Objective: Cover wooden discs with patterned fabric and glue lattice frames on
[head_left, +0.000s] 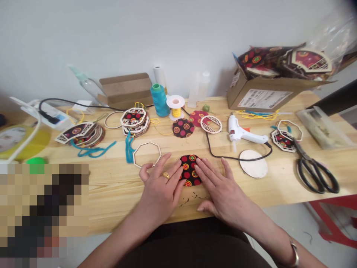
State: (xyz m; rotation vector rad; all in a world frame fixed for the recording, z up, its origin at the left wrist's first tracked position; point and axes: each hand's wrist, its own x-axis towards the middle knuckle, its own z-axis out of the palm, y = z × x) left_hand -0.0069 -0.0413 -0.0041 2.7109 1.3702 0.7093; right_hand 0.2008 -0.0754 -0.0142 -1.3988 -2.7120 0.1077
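Note:
A round piece of dark patterned fabric (191, 170) lies flat on the wooden table near its front edge. My left hand (163, 182) rests on its left side, fingers stretched out and a ring on one of them. From the right, my right hand (219, 184) presses flat on the fabric with its fingers extended and thumb apart. Just beyond my left fingers lies a pale octagonal frame (147, 144), partly covered by the hand. Small dark scraps (192, 197) are scattered on the wood between my hands.
A white glue gun (247, 132) stands right of centre, its cord crossing a white disc (253, 163). Black-handled scissors (318, 173) lie at the right. Teal thread (160, 100), a yellow spool (175, 108), stacked ornaments (135, 121) and a full cardboard box (259, 93) stand behind.

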